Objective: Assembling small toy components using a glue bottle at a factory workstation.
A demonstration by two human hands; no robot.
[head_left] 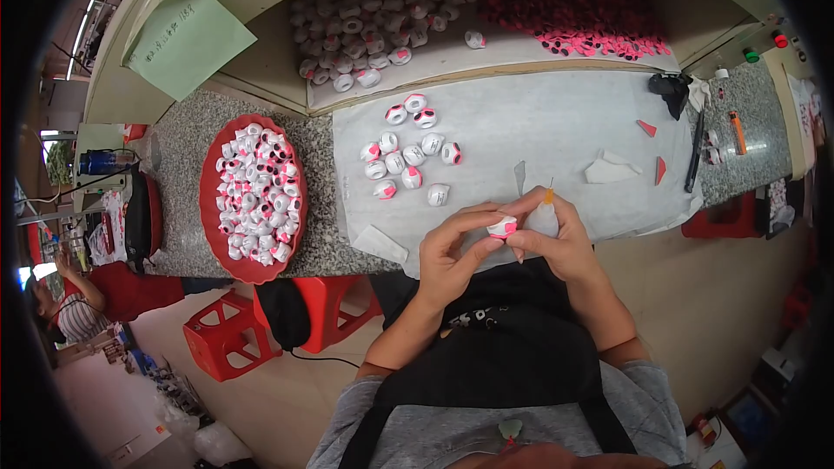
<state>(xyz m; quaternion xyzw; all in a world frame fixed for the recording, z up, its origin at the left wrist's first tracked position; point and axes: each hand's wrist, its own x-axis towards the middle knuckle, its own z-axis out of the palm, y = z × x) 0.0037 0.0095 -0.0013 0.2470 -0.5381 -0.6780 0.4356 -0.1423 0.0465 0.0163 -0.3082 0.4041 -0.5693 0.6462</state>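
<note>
Between the fingertips of my left hand [453,250] is a small rounded white piece with pink patches [502,227]. My right hand [569,245] is closed around a small translucent needle-tip bottle [544,219] with an orange collar, its needle pointing up and away from me. The right thumb and fingertips come up close to the white piece; whether they touch it I cannot tell. Just beyond my hands, several similar white and pink pieces [412,155] stand loosely grouped on a white paper sheet [556,113].
A red scalloped tray [208,200] heaped with such pieces sits at the left. On the back shelf lie piles of white pieces [352,26] and pink bits [599,39]. Paper scraps [611,169], a black pen-like tool [694,152] and an orange lighter-like object [738,132] are at the right. Red stools [221,339] stand below.
</note>
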